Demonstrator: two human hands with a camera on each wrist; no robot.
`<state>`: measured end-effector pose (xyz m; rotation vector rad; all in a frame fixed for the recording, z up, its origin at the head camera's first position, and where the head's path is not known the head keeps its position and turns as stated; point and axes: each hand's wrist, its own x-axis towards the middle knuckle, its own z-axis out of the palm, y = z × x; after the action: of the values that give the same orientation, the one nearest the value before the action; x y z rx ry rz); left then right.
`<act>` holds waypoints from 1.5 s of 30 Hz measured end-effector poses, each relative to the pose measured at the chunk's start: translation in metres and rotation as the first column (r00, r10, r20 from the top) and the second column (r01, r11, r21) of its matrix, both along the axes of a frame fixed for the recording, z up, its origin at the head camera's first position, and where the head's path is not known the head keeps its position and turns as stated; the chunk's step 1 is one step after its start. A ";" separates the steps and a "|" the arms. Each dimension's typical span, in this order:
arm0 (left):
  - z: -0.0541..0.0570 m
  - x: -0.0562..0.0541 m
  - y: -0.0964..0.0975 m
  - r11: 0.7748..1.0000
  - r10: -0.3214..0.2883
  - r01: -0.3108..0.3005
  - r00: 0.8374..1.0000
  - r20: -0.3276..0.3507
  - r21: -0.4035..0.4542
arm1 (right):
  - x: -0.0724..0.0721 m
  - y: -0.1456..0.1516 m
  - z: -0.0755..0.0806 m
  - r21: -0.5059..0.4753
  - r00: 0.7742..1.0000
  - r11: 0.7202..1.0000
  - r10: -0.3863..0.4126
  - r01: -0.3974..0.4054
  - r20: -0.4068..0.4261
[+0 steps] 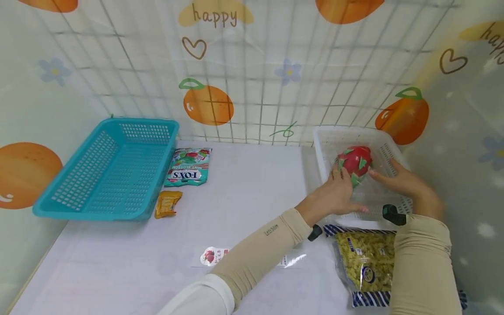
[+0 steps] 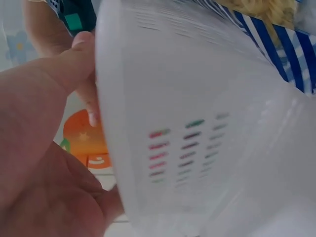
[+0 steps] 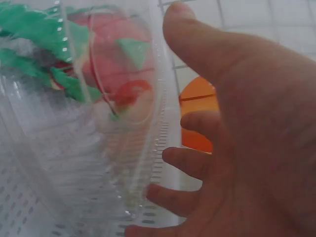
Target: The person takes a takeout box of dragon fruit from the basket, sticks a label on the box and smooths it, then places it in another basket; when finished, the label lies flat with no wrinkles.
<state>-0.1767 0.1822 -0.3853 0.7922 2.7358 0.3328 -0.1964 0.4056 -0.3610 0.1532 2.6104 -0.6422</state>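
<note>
At the right of the head view, a white basket (image 1: pixel 320 151) holds a red dragon fruit (image 1: pixel 357 158) with green scales. Clear plastic packaging (image 3: pixel 64 163) encloses the fruit, as the right wrist view shows. My left hand (image 1: pixel 334 192) reaches over the basket's near left side, fingertips at the fruit's left edge and thumb apart. In the left wrist view the basket wall (image 2: pixel 163 89) hides part of those fingers. My right hand (image 1: pixel 411 183) is at the basket's right side, fingers spread beside the packaging; whether it touches cannot be told.
Below the white basket lies a pasta bag (image 1: pixel 366 262), partly under the right forearm. A teal basket (image 1: pixel 94 215) stands at left, beside a green candy bag (image 1: pixel 189 168) and a small orange packet (image 1: pixel 168 204). Under the left forearm lies a clear strip with a label (image 1: pixel 212 256).
</note>
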 end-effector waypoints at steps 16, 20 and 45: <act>0.008 0.003 0.023 0.954 -0.019 -0.006 0.997 -0.079 -0.301 | -0.004 0.008 -0.022 -0.086 0.998 0.996 0.018 -0.012 0.064; 0.002 -0.001 0.032 0.939 -0.003 -0.017 0.998 -0.058 -0.344 | -0.005 0.008 -0.024 -0.129 0.995 0.992 0.018 -0.006 0.093; -0.005 -0.015 0.054 0.947 0.229 -0.195 0.967 0.112 -0.257 | -0.005 0.014 -0.028 -0.163 0.993 0.986 -0.012 0.031 0.117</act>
<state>-0.1915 0.2363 -0.3904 0.3938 2.6633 0.0856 -0.2011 0.4194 -0.3889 0.1622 2.4357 -0.8281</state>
